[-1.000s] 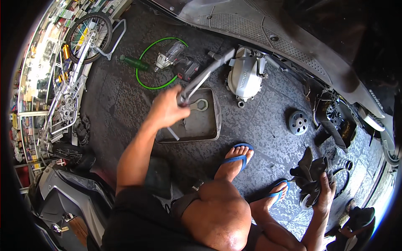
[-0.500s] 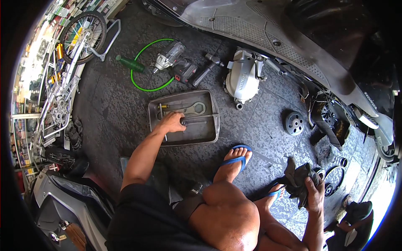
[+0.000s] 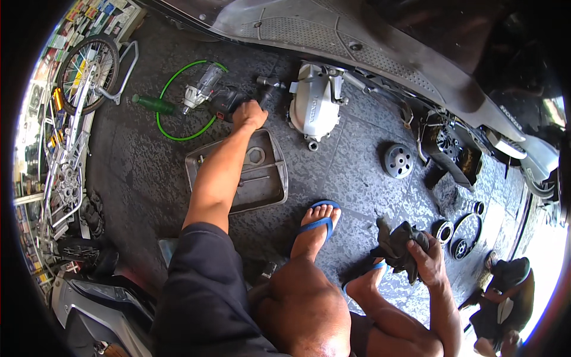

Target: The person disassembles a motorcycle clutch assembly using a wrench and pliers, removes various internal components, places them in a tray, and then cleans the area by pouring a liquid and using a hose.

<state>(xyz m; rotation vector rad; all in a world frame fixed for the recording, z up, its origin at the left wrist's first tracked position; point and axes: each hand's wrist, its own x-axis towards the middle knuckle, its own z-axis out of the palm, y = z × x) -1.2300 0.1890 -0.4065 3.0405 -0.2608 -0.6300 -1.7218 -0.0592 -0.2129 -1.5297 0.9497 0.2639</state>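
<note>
The left hand (image 3: 248,114) is stretched far forward past the metal tray (image 3: 202,163), fingers clenched around the black handle of the power wrench (image 3: 209,94) lying on the floor beside the green hose (image 3: 172,134). The right hand (image 3: 427,262) sits low beside the right foot, grasping a dark rag (image 3: 397,245)

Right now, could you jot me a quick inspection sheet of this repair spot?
Surface: dark grey paved floor, stained.
Job's things: impact wrench on the floor; dark rag.
Clutter: metal tray holding a ring spanner; white engine cover; round clutch drum; green bottle.
Grip: left hand on the wrench's rear end; right hand clutching the rag.
Cables: green hose looped by the wrench.
Surroundings: spoked wheel at left; scooter body above.
</note>
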